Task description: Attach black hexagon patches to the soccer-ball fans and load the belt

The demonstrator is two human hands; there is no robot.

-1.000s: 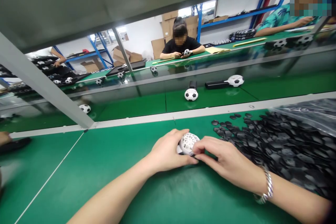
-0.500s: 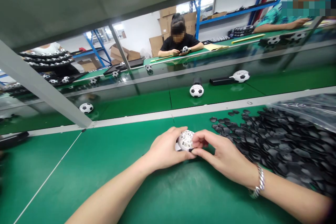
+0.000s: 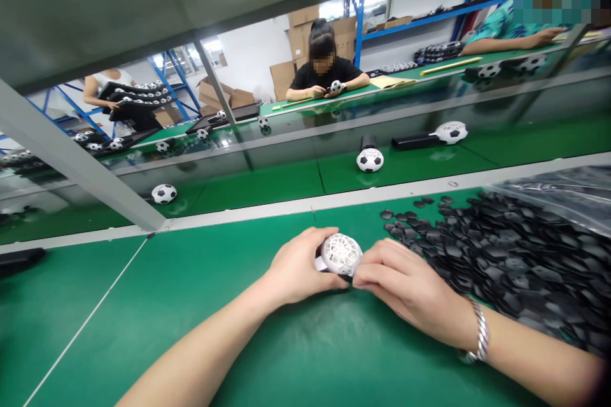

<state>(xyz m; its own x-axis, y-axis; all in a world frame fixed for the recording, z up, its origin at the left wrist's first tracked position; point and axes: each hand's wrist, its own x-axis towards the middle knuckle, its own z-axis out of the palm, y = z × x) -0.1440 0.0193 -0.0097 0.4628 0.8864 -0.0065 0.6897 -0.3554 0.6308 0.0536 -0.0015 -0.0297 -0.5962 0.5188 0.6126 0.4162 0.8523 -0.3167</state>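
Two hands: the left hand curls firmly round a white latticed head; the right hand has its fingers bunched narrow at the rim, and I cannot tell whether they pinch a small part.
Latticed head: between the hands, just above the green worktop, lattice facing up; its pale neck points left into the left palm (anything further along that axis is hidden), and the right fingertips meet its lower right edge.
Black pieces: a loose heap to the right, nearer the right hand, some behind its forearm, beside a clear plastic bag.
Green belt: beyond the metal rail, bearing football-patterned heads, one with a black handle pointing left.
Far bench: a co-worker holds a similar head.
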